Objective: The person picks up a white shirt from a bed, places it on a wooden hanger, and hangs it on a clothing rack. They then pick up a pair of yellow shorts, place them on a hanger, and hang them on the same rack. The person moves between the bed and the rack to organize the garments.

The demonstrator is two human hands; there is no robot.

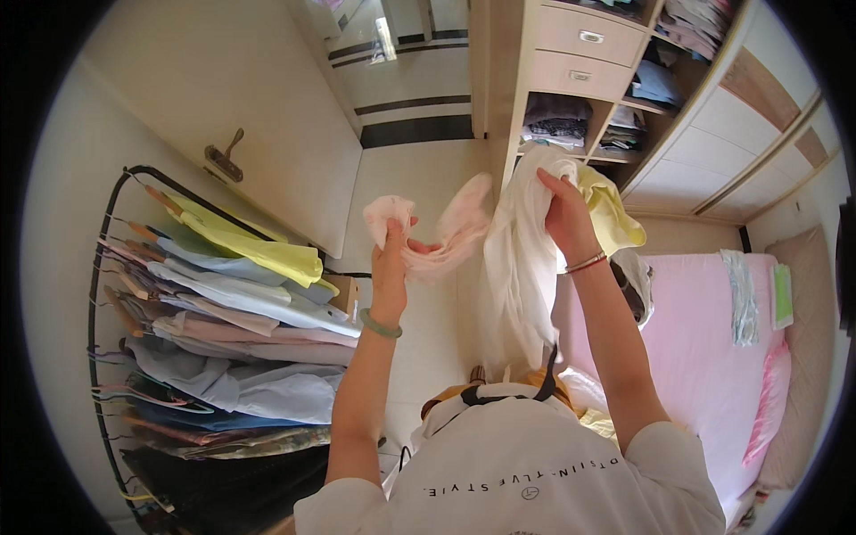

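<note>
My left hand (390, 267) is closed on a light pink, sheer piece of cloth (453, 241), which sags in loose folds toward the right. What sort of garment it is cannot be told. Farther right, my right hand (568, 212) grips a long white cloth (517, 254) that hangs down in front of my body. Against that hand, on its far side, a yellow cloth (615, 209) is bunched up; whether my fingers hold it too is hidden. A dark and white garment (635, 285) shows below my right wrist, by the bed.
On the left stands a black clothes rack (92, 330) full of hanging garments, beside a door (223, 98). An open wardrobe (584, 53) with drawers and folded clothes rises ahead to the right. The pink bed (695, 374) lies to my right.
</note>
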